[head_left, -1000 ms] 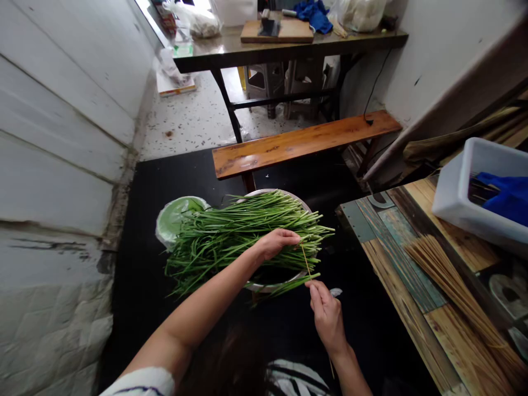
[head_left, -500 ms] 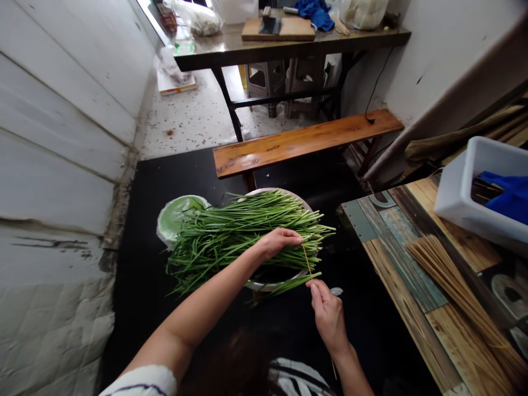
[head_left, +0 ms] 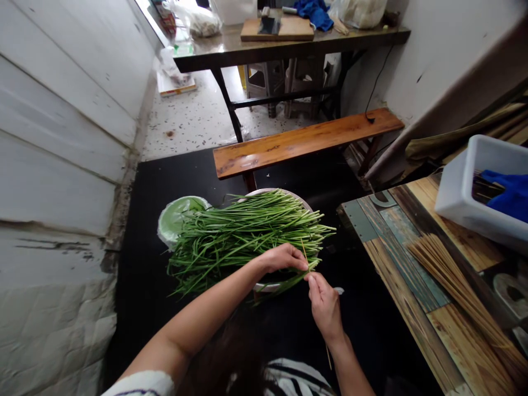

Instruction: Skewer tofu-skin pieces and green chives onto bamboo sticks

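A big heap of long green chive stalks [head_left: 243, 234] lies across a metal basin [head_left: 270, 286] in front of me. My left hand [head_left: 282, 257] is closed in a pinch on a few chive stalks at the basin's near right edge. My right hand [head_left: 324, 305] is closed round a thin bamboo skewer [head_left: 304, 250], whose tip pokes up between the two hands and whose tail shows below my wrist. The two hands almost touch.
A green-lined bin [head_left: 178, 219] stands left of the basin. A pile of bamboo skewers [head_left: 449, 291] and a white tub [head_left: 478, 190] with a blue cloth rest on the patterned table at right. A wooden bench [head_left: 301, 143] and a dark table stand beyond.
My left hand has drawn back from the heap toward me with some stalks, and my right hand has shifted up to meet it, so the skewer shows shorter between them.
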`<act>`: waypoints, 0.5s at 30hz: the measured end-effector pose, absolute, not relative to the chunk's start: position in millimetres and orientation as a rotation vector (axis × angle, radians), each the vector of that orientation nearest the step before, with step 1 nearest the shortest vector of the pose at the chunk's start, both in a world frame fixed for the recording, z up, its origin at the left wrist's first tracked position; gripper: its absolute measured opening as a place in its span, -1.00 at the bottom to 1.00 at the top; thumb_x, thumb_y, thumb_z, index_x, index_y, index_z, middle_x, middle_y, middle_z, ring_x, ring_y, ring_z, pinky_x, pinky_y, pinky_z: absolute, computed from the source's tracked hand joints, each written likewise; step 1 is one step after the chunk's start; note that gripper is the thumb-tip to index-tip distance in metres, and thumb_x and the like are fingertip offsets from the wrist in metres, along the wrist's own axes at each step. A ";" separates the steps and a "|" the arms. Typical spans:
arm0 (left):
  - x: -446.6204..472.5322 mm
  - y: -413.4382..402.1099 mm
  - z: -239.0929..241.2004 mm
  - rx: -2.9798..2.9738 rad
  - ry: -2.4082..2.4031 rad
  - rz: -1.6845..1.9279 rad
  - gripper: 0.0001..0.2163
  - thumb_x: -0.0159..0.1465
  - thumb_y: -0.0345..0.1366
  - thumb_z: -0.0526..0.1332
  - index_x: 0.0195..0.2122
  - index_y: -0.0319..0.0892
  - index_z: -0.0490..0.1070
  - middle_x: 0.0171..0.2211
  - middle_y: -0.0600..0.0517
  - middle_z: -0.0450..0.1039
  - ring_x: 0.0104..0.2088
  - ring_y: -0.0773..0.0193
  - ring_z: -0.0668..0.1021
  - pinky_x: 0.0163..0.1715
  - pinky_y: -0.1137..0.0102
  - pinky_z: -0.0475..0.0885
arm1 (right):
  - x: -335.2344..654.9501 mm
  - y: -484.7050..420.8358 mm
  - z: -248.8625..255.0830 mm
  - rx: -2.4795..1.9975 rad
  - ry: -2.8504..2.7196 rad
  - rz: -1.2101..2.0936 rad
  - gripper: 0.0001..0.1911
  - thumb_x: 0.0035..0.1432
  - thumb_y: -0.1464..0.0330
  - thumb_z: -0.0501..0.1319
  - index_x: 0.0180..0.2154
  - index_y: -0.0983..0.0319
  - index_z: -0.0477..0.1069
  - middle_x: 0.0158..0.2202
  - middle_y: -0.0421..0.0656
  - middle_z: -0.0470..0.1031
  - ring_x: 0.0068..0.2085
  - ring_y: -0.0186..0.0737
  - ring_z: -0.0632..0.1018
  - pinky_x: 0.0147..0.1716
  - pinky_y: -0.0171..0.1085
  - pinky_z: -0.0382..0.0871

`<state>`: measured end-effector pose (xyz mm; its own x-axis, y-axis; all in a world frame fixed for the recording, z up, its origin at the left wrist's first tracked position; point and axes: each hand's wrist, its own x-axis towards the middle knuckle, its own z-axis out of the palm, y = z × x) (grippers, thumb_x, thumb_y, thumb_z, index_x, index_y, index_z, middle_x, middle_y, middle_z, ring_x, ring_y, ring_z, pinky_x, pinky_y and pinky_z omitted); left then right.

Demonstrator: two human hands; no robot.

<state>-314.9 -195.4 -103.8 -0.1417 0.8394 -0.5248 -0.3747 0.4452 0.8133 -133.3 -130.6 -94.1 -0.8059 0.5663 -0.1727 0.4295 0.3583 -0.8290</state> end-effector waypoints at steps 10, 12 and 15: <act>-318.2 -169.6 -135.1 1.470 2.241 0.719 -0.86 0.19 -0.34 0.16 -0.34 -0.17 0.52 -0.31 -0.04 0.42 -0.25 0.20 0.41 -0.19 0.32 0.31 | -118.2 -128.9 -129.8 -1.103 -2.268 1.473 -0.58 0.25 0.14 -0.05 -0.26 0.28 0.45 -0.60 -0.22 0.39 -0.60 -0.37 0.38 -0.61 -0.44 0.19; -317.3 -164.2 -137.2 1.536 2.249 0.709 -0.87 0.19 -0.34 0.16 -0.41 -0.19 0.50 -0.30 -0.07 0.41 -0.22 0.18 0.39 -0.15 0.28 0.30 | -115.6 -129.1 -130.5 -1.107 -2.273 1.494 -0.58 0.25 0.15 -0.06 -0.25 0.28 0.44 -0.60 -0.23 0.38 -0.60 -0.38 0.37 -0.61 -0.45 0.19; -318.7 -160.1 -134.0 1.334 2.180 1.025 -0.88 0.19 -0.36 0.14 -0.42 -0.21 0.45 -0.28 -0.05 0.42 -0.22 0.23 0.41 -0.15 0.31 0.30 | -112.4 -129.7 -126.4 -1.089 -2.284 1.521 -0.59 0.27 0.17 -0.07 -0.25 0.29 0.43 -0.57 -0.21 0.40 -0.59 -0.40 0.38 -0.60 -0.45 0.18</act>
